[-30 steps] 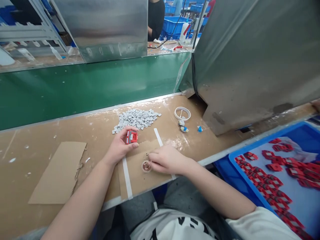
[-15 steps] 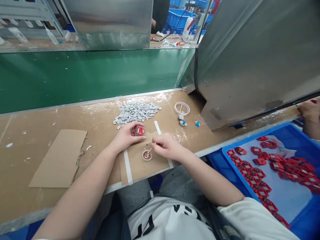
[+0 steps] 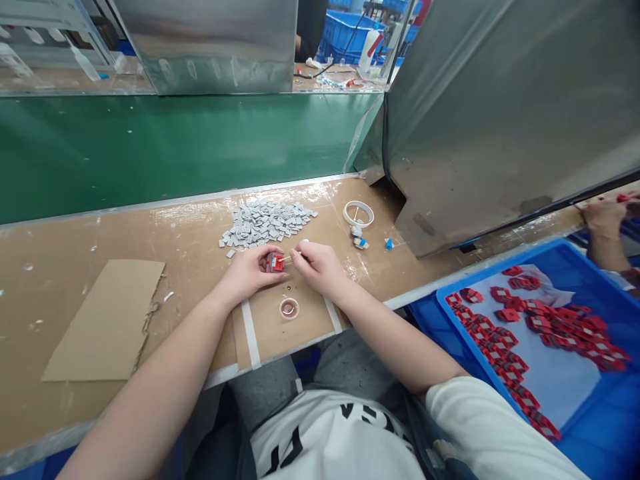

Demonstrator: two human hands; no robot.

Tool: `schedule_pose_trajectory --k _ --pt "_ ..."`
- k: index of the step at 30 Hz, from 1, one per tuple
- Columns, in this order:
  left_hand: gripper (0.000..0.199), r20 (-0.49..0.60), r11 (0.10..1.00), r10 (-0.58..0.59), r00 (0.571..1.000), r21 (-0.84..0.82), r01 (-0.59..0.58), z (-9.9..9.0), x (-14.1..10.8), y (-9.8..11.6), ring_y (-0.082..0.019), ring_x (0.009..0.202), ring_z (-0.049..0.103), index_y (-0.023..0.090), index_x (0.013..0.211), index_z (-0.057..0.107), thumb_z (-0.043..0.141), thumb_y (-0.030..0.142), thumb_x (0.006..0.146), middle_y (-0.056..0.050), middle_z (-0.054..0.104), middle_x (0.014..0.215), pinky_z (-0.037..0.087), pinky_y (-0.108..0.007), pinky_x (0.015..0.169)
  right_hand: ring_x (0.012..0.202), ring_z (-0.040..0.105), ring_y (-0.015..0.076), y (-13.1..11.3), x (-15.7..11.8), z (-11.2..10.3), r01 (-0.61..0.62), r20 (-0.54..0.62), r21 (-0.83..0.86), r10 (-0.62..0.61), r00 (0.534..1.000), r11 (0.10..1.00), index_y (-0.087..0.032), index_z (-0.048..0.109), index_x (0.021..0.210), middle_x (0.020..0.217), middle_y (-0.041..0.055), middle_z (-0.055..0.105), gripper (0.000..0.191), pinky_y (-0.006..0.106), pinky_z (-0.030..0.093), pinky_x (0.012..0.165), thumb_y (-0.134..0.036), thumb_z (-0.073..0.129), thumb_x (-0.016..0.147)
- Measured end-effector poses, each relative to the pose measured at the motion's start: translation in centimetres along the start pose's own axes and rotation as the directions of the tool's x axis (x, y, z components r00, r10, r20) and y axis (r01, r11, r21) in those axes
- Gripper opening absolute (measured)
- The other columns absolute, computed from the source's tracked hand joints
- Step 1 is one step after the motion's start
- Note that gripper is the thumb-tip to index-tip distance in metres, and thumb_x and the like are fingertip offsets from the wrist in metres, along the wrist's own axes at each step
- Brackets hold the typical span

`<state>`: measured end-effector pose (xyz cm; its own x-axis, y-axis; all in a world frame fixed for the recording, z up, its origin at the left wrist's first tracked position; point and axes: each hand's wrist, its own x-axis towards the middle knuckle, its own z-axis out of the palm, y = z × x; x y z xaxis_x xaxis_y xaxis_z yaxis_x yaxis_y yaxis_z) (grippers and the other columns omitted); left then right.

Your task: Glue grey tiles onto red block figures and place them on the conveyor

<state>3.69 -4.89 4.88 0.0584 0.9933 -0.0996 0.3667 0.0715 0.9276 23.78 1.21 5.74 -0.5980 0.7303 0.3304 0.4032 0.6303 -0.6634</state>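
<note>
Between the thumb and fingers of my left hand [image 3: 251,275] is a small red and grey toy part [image 3: 275,262]. My right hand [image 3: 318,267] pinches a thin stick [image 3: 287,258], and the stick's tip meets the face of the red part. Below both hands, a small round cup [image 3: 289,308] with brownish contents stands on a taped cardboard sheet [image 3: 265,337]. A heap of small grey pieces [image 3: 267,223] lies just beyond my left hand.
A tape roll [image 3: 359,213] and small blue and grey pieces [image 3: 360,243] lie behind my right hand. Cardboard [image 3: 105,320] is at the left. A blue bin [image 3: 613,293] of red parts [image 3: 505,347] stands right, near another person's hand [image 3: 603,213]. A metal panel [image 3: 500,133] rises above.
My right hand has lifted the stick out of the cup and brought it up to the red part. My left hand still holds that part. The view has shifted slightly.
</note>
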Motion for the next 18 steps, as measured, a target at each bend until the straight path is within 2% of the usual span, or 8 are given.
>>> schedule_pose_trajectory --k 7,13,18 --pt "0.049 -0.02 0.998 0.025 0.999 0.064 -0.024 0.02 0.12 -0.15 -0.023 0.084 0.07 0.02 0.109 0.073 0.087 0.045 0.069 -0.003 0.075 0.093 0.056 -0.034 0.079 0.062 0.038 0.0126 -0.43 0.0 -0.21 0.069 0.041 -0.161 -0.063 0.997 0.985 -0.022 0.035 0.07 0.065 -0.0021 0.044 0.035 0.028 0.024 0.062 -0.03 0.048 0.101" --pt "0.051 -0.021 0.999 -0.004 1.0 0.039 0.005 0.11 0.1 0.05 -0.023 0.082 0.07 0.021 0.11 0.073 0.087 0.044 0.068 -0.003 0.076 0.094 0.056 -0.034 0.079 0.06 0.035 0.0114 -0.81 0.04 -0.52 0.08 0.137 -0.083 -0.068 0.988 0.993 -0.021 0.032 0.068 0.062 -0.0037 0.04 0.039 0.028 0.023 0.061 -0.029 0.049 0.101" --pt "0.049 -0.027 0.998 0.01 1.0 0.066 -0.009 0.11 0.05 0.16 -0.023 0.081 0.069 0.021 0.107 0.073 0.088 0.047 0.068 -0.003 0.075 0.093 0.056 -0.035 0.078 0.061 0.036 0.0117 -0.59 0.34 0.09 0.066 0.053 -0.015 -0.065 0.996 0.998 -0.022 0.032 0.07 0.064 -0.004 0.038 0.036 0.027 0.025 0.061 -0.031 0.048 0.101"
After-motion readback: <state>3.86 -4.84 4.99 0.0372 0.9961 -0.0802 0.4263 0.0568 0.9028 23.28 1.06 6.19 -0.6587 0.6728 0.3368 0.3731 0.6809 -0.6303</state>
